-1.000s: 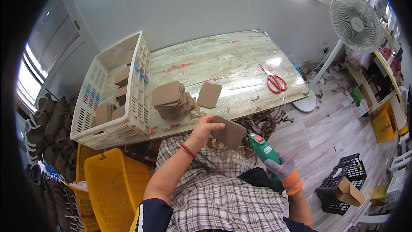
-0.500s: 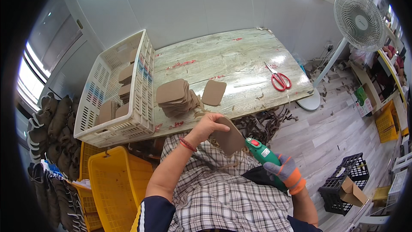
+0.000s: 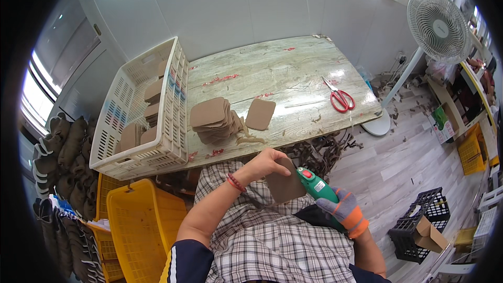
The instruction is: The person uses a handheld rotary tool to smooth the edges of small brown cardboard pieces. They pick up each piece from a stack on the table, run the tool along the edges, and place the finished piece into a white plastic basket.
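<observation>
Between the thumb and fingers of my bare left hand (image 3: 268,165) is a brown rounded pad (image 3: 287,186), held over my checked apron. My right hand (image 3: 341,210), in a grey and orange glove, is closed round a green handheld power cutter (image 3: 315,185) with a red switch. The cutter's front end meets the pad's right edge; its blade is too small to make out. On the table beyond, a stack of similar pads (image 3: 210,120) stands at the left, and a single pad (image 3: 260,114) lies flat beside it.
A white plastic crate (image 3: 175,120) holding more pads sits on the table's (image 3: 293,78) left end. Red-handled scissors (image 3: 341,99) lie near the right edge. A yellow bin (image 3: 139,230) stands at my left, a black crate (image 3: 419,225) and a fan (image 3: 439,29) at right. Dark scraps (image 3: 325,154) are heaped below the table.
My left hand has shifted slightly right and nearer to me, turning the pad against the cutter. The cutter in my right hand has moved a little left.
</observation>
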Demonstrator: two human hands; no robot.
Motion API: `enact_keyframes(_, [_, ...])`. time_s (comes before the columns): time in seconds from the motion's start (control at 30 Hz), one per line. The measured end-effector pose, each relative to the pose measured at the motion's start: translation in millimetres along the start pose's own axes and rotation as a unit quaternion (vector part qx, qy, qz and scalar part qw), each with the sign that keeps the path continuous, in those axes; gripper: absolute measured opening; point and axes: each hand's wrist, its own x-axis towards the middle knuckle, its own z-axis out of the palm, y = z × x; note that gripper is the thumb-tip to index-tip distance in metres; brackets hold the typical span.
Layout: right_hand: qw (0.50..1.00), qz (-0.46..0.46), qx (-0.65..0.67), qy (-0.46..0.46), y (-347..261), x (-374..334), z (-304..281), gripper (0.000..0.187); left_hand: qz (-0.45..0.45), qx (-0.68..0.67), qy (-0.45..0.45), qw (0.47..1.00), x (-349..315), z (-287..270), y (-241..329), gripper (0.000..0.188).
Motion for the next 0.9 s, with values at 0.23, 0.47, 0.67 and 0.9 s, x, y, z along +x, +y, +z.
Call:
enact_keyframes(0.23, [0.999, -0.016, 0.042, -0.003, -6, 13, 6, 0.04, -0.005, 0.077, -0.037, 0.996, 10, 2, -10, 0.021])
enact_keyframes(0.47, [0.995, -0.041, 0.047, 0.077, 1, 14, -6, 0.035, 0.17, -0.069, 0.172, 0.968, -47, -63, 33, 0.02])
enact_keyframes(0.67, [0.995, -0.057, 0.058, 0.066, 10, 14, -1, 0.032, 0.256, -0.044, 0.478, 0.839, -71, -204, 23, 0.032])
enact_keyframes(0.9, [0.994, -0.041, 0.054, 0.085, 12, 12, -5, 0.029, 0.288, 0.592, 0.542, 0.523, -35, -96, 56, 0.041])
